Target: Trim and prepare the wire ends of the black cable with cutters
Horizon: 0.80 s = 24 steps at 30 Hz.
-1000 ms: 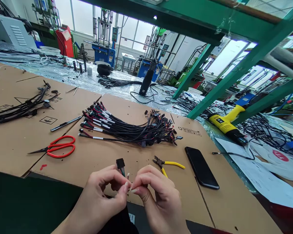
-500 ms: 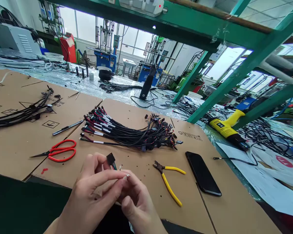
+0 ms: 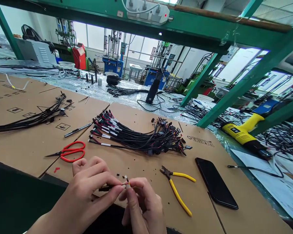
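Pinching a thin black wire lead with a bare metal tip (image 3: 126, 179) between both hands, left hand (image 3: 88, 191) and right hand (image 3: 143, 204) now meet low over the brown cardboard surface (image 3: 141, 169), the black connector block seen half a second ago gone from sight, so work has shifted to the wire's tip.

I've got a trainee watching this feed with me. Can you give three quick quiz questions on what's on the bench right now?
1. True or false: the red scissors lie left of the wire bundle.
2. What do the left hand and right hand pinch between them?
A. thin wire
B. black phone
C. yellow pliers
3. What yellow tool lies at far right?

Key: 1 true; 2 A; 3 the heat gun.
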{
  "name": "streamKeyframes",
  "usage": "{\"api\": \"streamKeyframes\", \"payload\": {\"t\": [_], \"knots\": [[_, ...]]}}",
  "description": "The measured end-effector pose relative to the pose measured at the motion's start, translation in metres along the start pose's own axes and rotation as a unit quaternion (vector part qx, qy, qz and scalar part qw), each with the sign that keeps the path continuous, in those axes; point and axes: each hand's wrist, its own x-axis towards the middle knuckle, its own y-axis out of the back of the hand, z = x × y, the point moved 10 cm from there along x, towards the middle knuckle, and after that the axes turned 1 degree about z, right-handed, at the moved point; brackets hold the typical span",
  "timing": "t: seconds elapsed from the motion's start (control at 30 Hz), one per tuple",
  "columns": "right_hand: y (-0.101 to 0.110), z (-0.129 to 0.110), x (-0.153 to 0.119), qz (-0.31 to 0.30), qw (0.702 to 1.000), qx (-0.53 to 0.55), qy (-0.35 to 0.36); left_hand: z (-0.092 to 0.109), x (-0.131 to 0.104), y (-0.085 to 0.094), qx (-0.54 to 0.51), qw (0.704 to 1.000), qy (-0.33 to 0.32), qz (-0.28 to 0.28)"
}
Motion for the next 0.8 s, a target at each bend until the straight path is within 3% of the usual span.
{"api": "streamKeyframes", "payload": {"t": [0.13, 0.27, 0.57, 0.8], "knots": [[0.01, -0.011, -0.001, 0.069, 0.997, 0.0, 0.03, 0.005, -0.002, 0.006, -0.003, 0.998, -0.009, 0.059], [0.013, -0.013, -0.003, 0.117, 0.993, 0.017, 0.008, 0.006, -0.002, 0.005, -0.037, 0.997, -0.005, 0.068], [0.012, -0.029, -0.008, 0.12, 0.98, -0.108, 0.12, 0.003, 0.001, 0.001, -0.094, 0.995, -0.006, 0.033], [0.008, -0.036, -0.005, 0.103, 0.983, -0.085, 0.122, 0.008, 0.0, 0.008, -0.085, 0.992, -0.014, 0.092]]}}
